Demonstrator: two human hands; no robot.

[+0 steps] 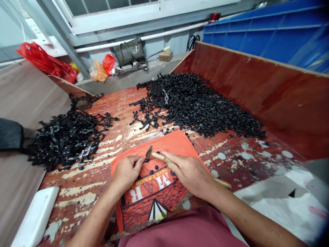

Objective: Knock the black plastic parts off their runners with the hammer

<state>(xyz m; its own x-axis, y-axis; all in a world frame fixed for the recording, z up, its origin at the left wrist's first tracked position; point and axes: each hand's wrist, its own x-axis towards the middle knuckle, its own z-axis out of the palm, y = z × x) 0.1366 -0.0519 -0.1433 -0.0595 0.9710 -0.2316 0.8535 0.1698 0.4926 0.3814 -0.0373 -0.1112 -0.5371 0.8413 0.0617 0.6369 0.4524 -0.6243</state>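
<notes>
A small hammer [164, 157] is grasped by its wooden handle in the right hand [190, 173], its head poised over a small black part [146, 160] pinched by the left hand [126, 171] on an orange cloth [154, 187]. Heaps of black parts [195, 104] are spread across the worn red surface [84, 192].

A worn red plywood worktable [269, 92] with raised side boards fills the view. Behind it a white-framed window [110, 13] sits above a grey ledge [133, 77] and a white pipe [144, 37]. Blue plastic crates [272, 34] stand at right.
</notes>
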